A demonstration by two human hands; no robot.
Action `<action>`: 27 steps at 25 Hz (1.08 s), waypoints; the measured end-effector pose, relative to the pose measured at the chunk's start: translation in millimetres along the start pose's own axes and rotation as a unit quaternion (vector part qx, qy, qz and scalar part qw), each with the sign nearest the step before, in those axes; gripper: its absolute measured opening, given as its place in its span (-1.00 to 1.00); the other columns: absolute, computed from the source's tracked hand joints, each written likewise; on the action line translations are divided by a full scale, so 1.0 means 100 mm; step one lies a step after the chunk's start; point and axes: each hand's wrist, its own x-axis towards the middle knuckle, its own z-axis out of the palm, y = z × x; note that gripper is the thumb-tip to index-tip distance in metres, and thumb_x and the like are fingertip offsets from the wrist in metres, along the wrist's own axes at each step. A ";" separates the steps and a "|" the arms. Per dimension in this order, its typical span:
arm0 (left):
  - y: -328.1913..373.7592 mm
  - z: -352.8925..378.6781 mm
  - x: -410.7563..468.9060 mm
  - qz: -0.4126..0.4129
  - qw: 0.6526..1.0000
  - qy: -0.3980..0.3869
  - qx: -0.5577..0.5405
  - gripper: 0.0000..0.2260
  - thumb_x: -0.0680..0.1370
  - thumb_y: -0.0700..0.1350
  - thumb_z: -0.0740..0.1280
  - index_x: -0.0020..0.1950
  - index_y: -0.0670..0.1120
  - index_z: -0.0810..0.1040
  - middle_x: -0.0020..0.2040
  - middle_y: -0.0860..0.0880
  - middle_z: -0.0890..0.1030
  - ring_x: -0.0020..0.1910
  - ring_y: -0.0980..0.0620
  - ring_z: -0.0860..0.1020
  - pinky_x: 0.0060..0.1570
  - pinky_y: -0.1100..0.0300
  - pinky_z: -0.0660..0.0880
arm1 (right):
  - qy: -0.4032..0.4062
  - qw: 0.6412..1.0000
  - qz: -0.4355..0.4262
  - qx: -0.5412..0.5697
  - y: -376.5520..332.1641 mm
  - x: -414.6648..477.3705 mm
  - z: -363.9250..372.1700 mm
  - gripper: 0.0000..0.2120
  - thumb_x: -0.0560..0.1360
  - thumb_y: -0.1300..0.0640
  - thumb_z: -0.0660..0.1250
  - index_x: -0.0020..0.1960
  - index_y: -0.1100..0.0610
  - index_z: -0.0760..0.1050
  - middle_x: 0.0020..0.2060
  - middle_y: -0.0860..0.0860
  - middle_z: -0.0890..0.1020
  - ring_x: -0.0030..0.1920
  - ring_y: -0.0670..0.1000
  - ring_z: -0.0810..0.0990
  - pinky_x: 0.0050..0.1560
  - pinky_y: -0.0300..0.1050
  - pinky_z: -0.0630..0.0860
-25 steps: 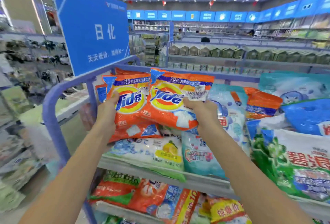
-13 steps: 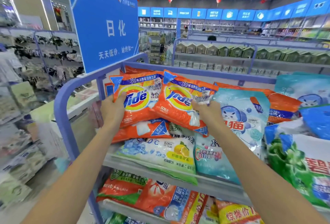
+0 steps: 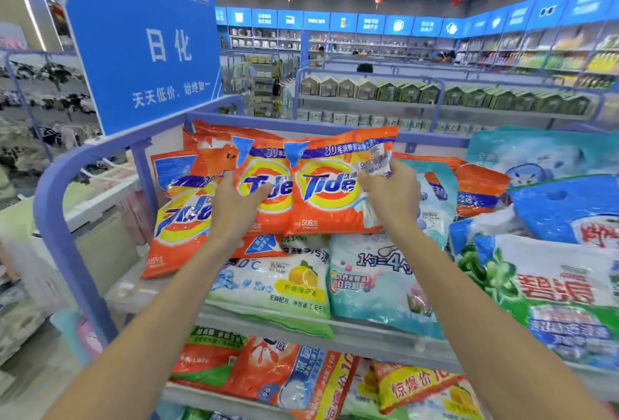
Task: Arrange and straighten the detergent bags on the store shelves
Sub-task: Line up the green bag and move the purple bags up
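the purple-railed top shelf [image 3: 50, 205] holds a heap of detergent bags beside a blue sign [image 3: 144, 41]. a green and white bag [image 3: 552, 292] crowds the right, a lemon bag [image 3: 278, 282] lies in front, and a large tide bag [image 3: 182, 215] leans at the left. two small, glossy orange bags stand side by side on the heap: the left tide bag [image 3: 264, 185], gripped by the left hand [image 3: 234, 205], and the right tide bag [image 3: 330, 185], pinched at its upper corner by the right hand [image 3: 392, 191].

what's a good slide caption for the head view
Left hand grips one orange Tide bag, right hand a second Tide bag, side by side over the stocked top shelf.
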 end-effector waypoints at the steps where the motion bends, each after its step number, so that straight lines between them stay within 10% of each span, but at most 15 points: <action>1: 0.06 0.11 0.01 0.013 1.000 0.011 0.025 -0.24 0.52 0.10 0.50 0.60 -0.08 0.24 0.57 -0.11 0.36 0.51 -0.15 0.37 0.40 -0.05 0.35 | -0.001 0.997 -0.023 -0.070 0.01 0.02 0.06 -0.87 0.56 0.01 0.41 -0.05 0.07 0.56 -0.11 0.06 0.70 -0.07 0.18 0.65 -0.10 0.05 0.50; 5: 0.13 0.34 -0.13 0.091 0.972 0.054 0.209 -0.27 0.63 0.12 0.34 0.63 -0.18 0.08 0.60 -0.21 0.26 0.55 -0.23 0.29 0.44 -0.14 0.33 | -0.048 0.960 -0.054 -0.270 0.05 0.13 0.29 -0.78 0.63 0.05 0.27 0.21 0.14 0.46 0.04 0.19 0.67 0.09 0.31 0.62 0.01 0.10 0.49; 9: -0.07 0.38 -0.45 0.152 0.943 0.012 0.295 -0.20 0.61 0.45 -0.10 0.68 -0.05 0.04 0.69 -0.16 -0.13 0.66 -0.20 -0.08 0.60 -0.23 0.02 | -0.026 0.962 -0.045 -0.267 0.05 0.11 0.29 -0.66 0.62 0.03 0.29 0.29 0.22 0.38 0.14 0.21 0.64 0.13 0.31 0.62 -0.08 0.08 0.42; 12: -0.10 0.40 -0.52 0.182 0.912 -0.036 0.365 -0.11 0.47 0.60 -0.08 0.67 0.14 -0.09 0.66 -0.20 -0.30 0.63 -0.18 -0.33 0.56 -0.17 -0.30 | 0.049 0.967 -0.107 -0.227 0.07 -0.19 0.26 -0.51 0.64 0.01 0.29 0.48 0.21 0.30 0.41 0.19 0.47 0.39 0.25 0.45 0.27 0.18 0.43; 18: -0.15 0.54 -0.57 0.249 0.864 -0.018 0.437 -0.40 0.59 0.45 -0.12 0.62 0.36 -0.04 0.69 -0.01 0.08 0.65 -0.28 -0.07 0.51 -0.35 -0.19 | -0.168 0.890 -0.245 -0.347 0.37 -0.45 0.06 -0.46 0.69 -0.27 -0.03 0.64 -0.19 0.14 0.64 -0.08 0.23 0.68 0.07 -0.12 0.62 0.14 -0.23; 27: -0.04 0.48 -0.37 0.182 0.883 -0.118 0.417 -0.39 0.57 0.48 0.01 0.59 0.42 -0.03 0.68 0.06 0.08 0.66 -0.17 -0.10 0.52 -0.31 -0.27 | -0.201 0.898 -0.199 -0.338 0.30 -0.44 -0.04 -0.41 0.68 -0.26 0.08 0.66 -0.12 0.11 0.67 -0.03 0.12 0.68 0.03 -0.08 0.63 0.09 -0.19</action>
